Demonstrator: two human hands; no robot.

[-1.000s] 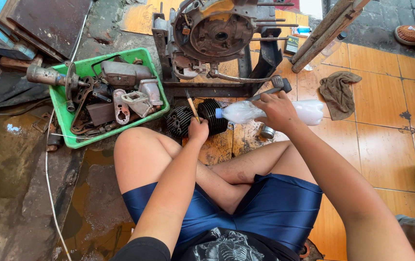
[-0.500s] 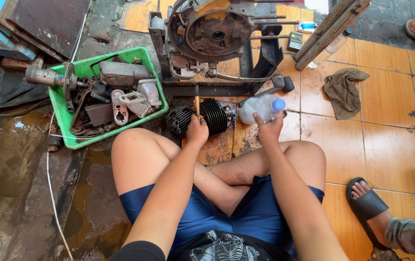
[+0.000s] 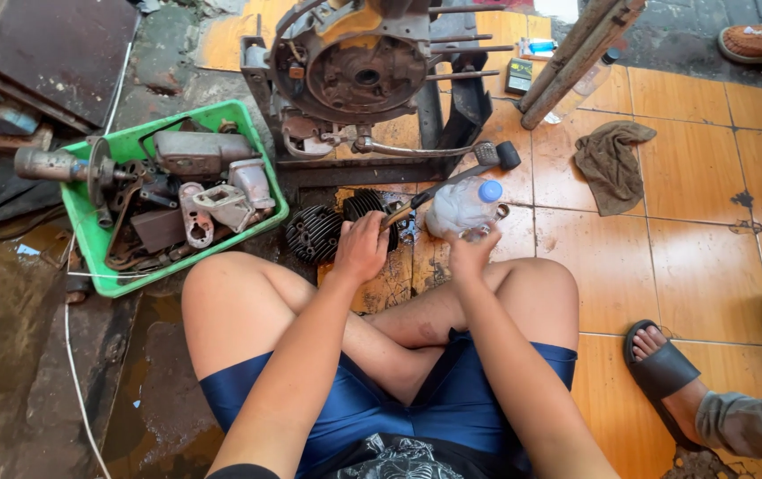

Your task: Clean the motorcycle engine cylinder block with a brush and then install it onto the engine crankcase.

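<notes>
I sit cross-legged on the floor. My left hand [image 3: 361,248] grips a wooden-handled brush [image 3: 416,202] held over a black finned engine cylinder [image 3: 317,232] lying in front of my knees. My right hand [image 3: 474,253] holds a clear plastic bottle with a blue cap [image 3: 463,206], tilted with its cap pointing up and away from me, just right of the cylinder. The brush tip lies between the cylinder and the bottle.
A rusty engine case on a metal stand [image 3: 363,80] sits ahead. A green plastic crate [image 3: 88,239] of metal parts is at left. A brown rag [image 3: 610,160] lies on the orange tiles at right. Another person's sandalled foot [image 3: 660,364] is at lower right.
My right hand brought the bottle in from the right toward the cylinder and turned it upright. The left hand stayed by the cylinder. Another person's foot has come into view at lower right.
</notes>
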